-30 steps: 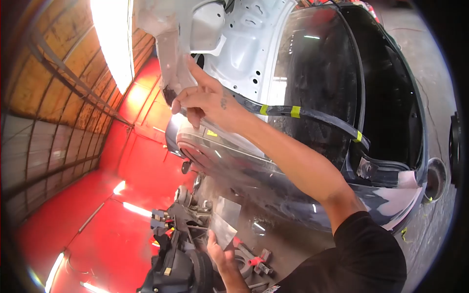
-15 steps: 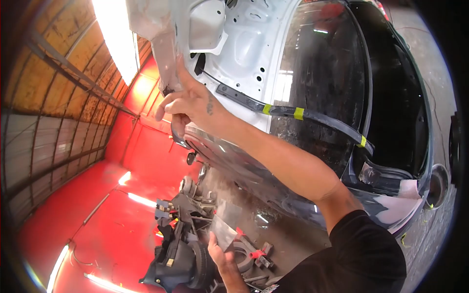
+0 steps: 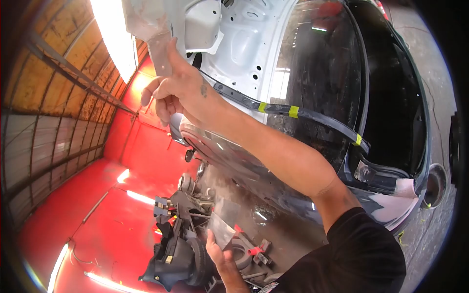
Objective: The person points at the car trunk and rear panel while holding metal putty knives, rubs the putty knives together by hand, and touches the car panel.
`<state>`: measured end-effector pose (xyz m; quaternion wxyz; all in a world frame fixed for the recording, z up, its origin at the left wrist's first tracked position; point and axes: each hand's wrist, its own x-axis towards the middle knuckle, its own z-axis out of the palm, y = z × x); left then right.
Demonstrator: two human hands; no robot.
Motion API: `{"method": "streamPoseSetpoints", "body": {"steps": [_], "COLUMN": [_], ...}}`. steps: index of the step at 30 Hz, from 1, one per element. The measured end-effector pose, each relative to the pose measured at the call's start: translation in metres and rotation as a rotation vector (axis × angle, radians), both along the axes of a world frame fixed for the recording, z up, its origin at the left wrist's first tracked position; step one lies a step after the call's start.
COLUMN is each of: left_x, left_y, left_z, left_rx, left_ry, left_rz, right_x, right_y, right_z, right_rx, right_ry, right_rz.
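My right hand (image 3: pixel 181 90) reaches to a narrow body panel (image 3: pixel 157 51) with pinkish-grey patches at the upper left. One digit is stretched along the panel's edge, seemingly touching it, while the other fingers are apart and loosely bent beside it. Below, my left hand (image 3: pixel 220 251) pinches a thin, pale grey sheet (image 3: pixel 223 230) by its edge; its exact kind is unclear. The black trim strip (image 3: pixel 273 109), marked with yellow-green tape (image 3: pixel 293 112), runs across the car near my right forearm. Beyond it is a white inner body panel (image 3: pixel 239 58) with holes.
The dark grey car side (image 3: pixel 234 156) lies under my right arm. Car parts, including a black plastic part (image 3: pixel 171 271), are piled near my left hand. A red wall (image 3: pixel 146 171) and a bright lamp (image 3: pixel 115 39) stand beyond. A patched panel corner (image 3: pixel 398 205) is at the right.
My right hand has shifted slightly left and up along the panel, and its lower fingers look more spread. The view has moved slightly. My left hand keeps the grey sheet.
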<state>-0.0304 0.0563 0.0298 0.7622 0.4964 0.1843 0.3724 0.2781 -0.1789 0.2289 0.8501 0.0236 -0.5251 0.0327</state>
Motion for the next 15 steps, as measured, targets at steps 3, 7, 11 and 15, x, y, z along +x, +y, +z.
{"method": "streamPoseSetpoints", "body": {"steps": [3, 7, 11, 15], "left_x": [0.0, -0.003, -0.004, -0.011], "left_y": [-0.002, 0.004, 0.002, 0.001], "left_z": [0.0, -0.003, -0.003, -0.004], "left_rx": [0.008, 0.011, -0.008, 0.033], "left_ry": [0.005, 0.046, 0.016, 0.092], "left_rz": [0.003, 0.052, 0.019, 0.08], "right_x": [0.003, 0.016, 0.023, 0.014], "right_y": [-0.006, -0.007, -0.008, 0.012], "right_z": [0.005, -0.003, -0.027, -0.045], "right_rx": [0.047, 0.071, 0.077, -0.137], "right_ry": [-0.014, -0.072, 0.001, 0.118], "right_rz": [0.029, 0.08, 0.111, 0.068]}}
